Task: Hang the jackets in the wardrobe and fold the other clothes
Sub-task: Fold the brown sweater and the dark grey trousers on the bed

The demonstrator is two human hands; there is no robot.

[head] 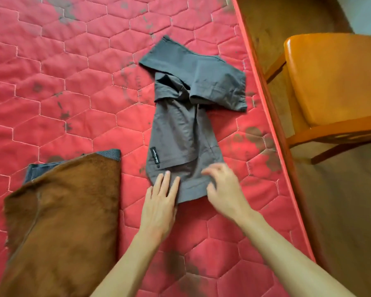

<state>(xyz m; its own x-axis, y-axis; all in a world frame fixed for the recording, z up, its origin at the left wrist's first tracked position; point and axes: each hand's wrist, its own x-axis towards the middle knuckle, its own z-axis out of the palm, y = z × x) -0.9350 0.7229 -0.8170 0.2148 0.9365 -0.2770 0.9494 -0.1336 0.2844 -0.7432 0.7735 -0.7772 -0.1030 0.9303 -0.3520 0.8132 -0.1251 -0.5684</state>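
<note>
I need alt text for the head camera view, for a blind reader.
A person's left hand rests flat on the near edge of a partly folded grey garment on a red quilted mattress, while the blurred right hand is at its hem. A brown furry garment lies to the left; an orange wooden chair stands on the right.

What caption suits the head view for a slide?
Left hand flat on a half-folded grey garment, right hand over its hem, on a red quilted mattress.

Right hand (pixel 223 189) blurred, brown furry garment (pixel 62 221) cut off at bottom edge, chair (pixel 334 82) cropped at right.
</note>
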